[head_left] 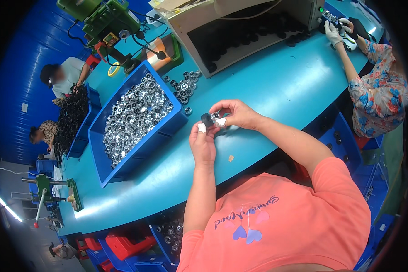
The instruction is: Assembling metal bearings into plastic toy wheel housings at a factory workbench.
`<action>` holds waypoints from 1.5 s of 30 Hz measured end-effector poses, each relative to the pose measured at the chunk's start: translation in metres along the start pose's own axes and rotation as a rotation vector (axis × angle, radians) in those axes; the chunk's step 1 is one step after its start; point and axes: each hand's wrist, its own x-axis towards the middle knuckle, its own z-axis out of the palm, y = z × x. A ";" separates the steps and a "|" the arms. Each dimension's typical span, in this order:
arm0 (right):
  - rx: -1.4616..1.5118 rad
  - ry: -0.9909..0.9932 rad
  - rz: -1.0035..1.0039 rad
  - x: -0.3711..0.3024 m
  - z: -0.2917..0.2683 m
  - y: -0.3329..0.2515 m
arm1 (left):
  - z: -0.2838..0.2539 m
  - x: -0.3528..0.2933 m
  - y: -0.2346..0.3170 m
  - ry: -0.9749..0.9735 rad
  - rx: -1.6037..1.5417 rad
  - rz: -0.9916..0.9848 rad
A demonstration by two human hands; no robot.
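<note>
Over the teal table, both my hands are together in front of me, with white tape on their thumbs or fingers. My left hand is closed around a small round black cap-like part. Pinched in my right hand is a small shiny silver part, right beside the black one. My fingers partly cover both parts, and I cannot tell whether they are joined. Left of my hands stands a blue bin full of silver-and-black round parts. Several more such parts lie loose beyond its right corner.
A large open-fronted box with black round parts inside stands at the back. Far left is a green press machine; a smaller green press sits at the table's left end. A gloved co-worker works at right; others sit at left.
</note>
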 end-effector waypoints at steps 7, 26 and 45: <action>-0.246 0.082 -0.159 -0.002 0.008 -0.003 | 0.005 -0.002 -0.001 -0.004 0.089 -0.005; -0.348 0.121 -0.326 -0.009 0.022 0.000 | 0.015 -0.004 0.001 0.055 0.241 0.078; -0.604 0.226 -0.419 -0.013 0.023 -0.005 | 0.022 -0.007 0.003 -0.005 0.321 0.131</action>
